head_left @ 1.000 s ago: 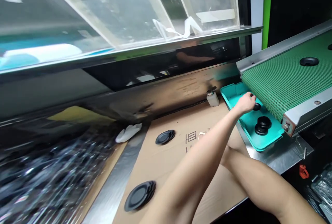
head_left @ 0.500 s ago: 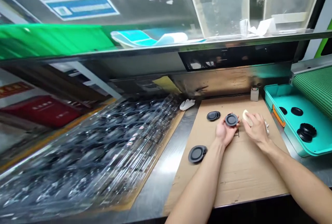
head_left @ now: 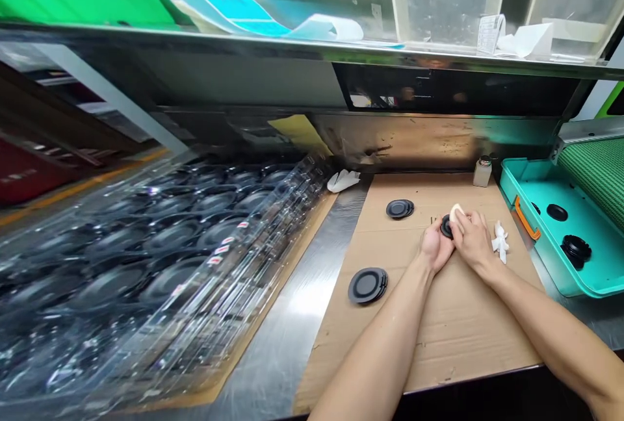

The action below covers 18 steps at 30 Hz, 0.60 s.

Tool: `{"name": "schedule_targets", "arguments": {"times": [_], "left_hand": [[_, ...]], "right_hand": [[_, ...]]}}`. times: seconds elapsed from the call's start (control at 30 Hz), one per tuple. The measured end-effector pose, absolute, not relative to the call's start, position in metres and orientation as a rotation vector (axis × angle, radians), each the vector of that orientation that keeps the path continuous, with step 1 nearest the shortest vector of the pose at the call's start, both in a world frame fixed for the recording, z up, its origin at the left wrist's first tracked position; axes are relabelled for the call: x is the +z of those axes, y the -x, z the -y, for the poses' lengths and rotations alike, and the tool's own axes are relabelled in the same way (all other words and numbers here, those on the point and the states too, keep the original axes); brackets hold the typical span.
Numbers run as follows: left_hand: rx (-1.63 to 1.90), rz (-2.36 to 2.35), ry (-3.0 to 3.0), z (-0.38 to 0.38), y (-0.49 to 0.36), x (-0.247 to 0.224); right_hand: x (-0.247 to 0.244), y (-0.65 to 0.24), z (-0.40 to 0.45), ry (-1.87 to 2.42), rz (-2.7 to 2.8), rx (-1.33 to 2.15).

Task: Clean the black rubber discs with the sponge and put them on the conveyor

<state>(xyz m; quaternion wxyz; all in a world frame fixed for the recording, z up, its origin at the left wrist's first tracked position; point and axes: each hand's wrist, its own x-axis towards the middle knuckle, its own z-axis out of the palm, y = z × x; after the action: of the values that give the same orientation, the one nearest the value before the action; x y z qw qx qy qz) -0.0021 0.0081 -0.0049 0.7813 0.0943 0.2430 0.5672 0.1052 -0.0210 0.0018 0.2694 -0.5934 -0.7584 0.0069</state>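
Over the cardboard sheet [head_left: 390, 343], my left hand [head_left: 435, 249] is closed around a small round black plastic part [head_left: 445, 227]. My right hand [head_left: 472, 239] pinches a pale cream pad [head_left: 456, 210] and presses it against that part, hiding much of its face. To the left on the cardboard lie a small stack of dark round parts [head_left: 398, 208] and, closer to me, another stack of larger ones [head_left: 365, 285]. A crumpled white cloth or tissue [head_left: 500, 242] rests beside my right hand.
Clear plastic trays [head_left: 195, 291] full of black round parts cover the left side. A teal bin [head_left: 599, 281] with several black parts stands at the right, beside a green conveyor belt [head_left: 595, 164]. A small bottle [head_left: 482, 171] is at the back. A metal shelf [head_left: 292, 47] crosses above.
My right hand has moved left, bringing the cream pad onto the round part, which was apart from it before. The crumpled white cloth now shows fully. The camera view has tilted down.
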Motion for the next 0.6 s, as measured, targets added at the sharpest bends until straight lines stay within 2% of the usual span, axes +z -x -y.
{"name": "schedule_targets", "arguments": {"times": [0.1, 0.23, 0.6], "left_hand": [[1.187, -0.528, -0.219, -0.0091, 0.0005, -0.0063], [1.201, -0.571, -0.229, -0.0077, -0.0006, -0.0073], [1.179, -0.57, -0.277, -0.0098, 0.0002, -0.0124]], "right_hand": [[0.0035, -0.1076, 0.0191, 1.532, 2.129, 0.011], [0.0066, -0.1115, 0.0184, 1.683, 2.054, -0.01], [0.0112, -0.1147, 0.0203, 1.55, 2.194, -0.038]]}}
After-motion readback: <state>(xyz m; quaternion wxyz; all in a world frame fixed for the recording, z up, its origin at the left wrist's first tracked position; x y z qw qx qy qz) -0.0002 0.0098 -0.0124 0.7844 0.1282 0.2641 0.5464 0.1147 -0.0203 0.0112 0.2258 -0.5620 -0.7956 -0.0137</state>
